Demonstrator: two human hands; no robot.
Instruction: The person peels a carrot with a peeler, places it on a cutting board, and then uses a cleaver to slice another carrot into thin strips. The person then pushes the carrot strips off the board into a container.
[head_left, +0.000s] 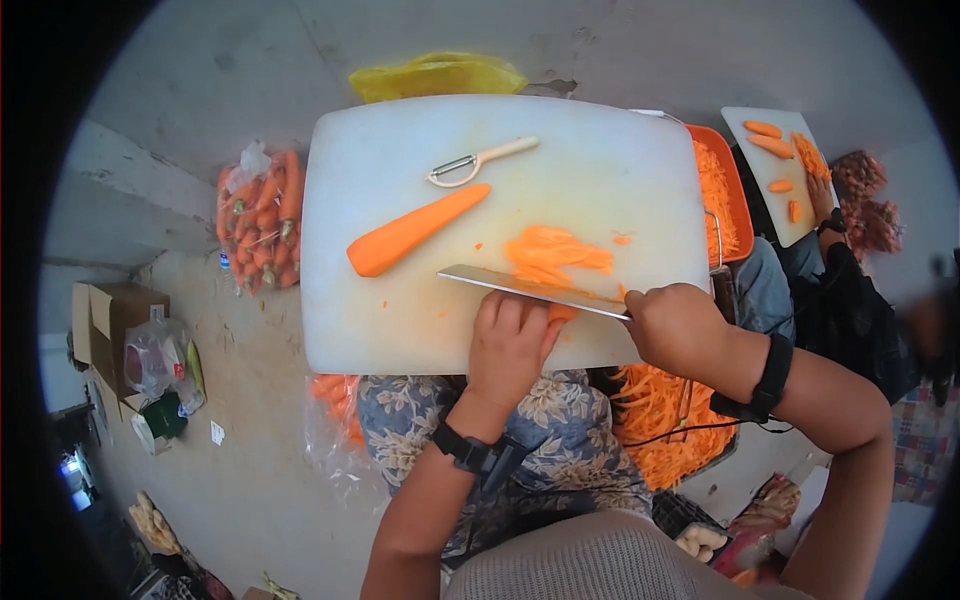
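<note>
On the white cutting board [400, 330], my right hand [676, 325] is closed round the handle of a kitchen knife [530, 287]. Its blade points left across the board, just above my left hand [506, 340]. Curled fingers of that hand press on an orange carrot piece [562, 312], mostly hidden by the hand and blade. Beyond the blade lies a small heap of carrot strips [555, 252]. A peeled carrot [415, 232] rests tilted to the left, and a peeler [482, 162] with a pale handle lies farther back.
Shredded carrot fills an orange container [744, 190] at the board's right and a heap [670, 425] below it. A bag of carrots [262, 222] stands left. At right, another person's hand [820, 195] touches carrot strips on a second board [745, 125].
</note>
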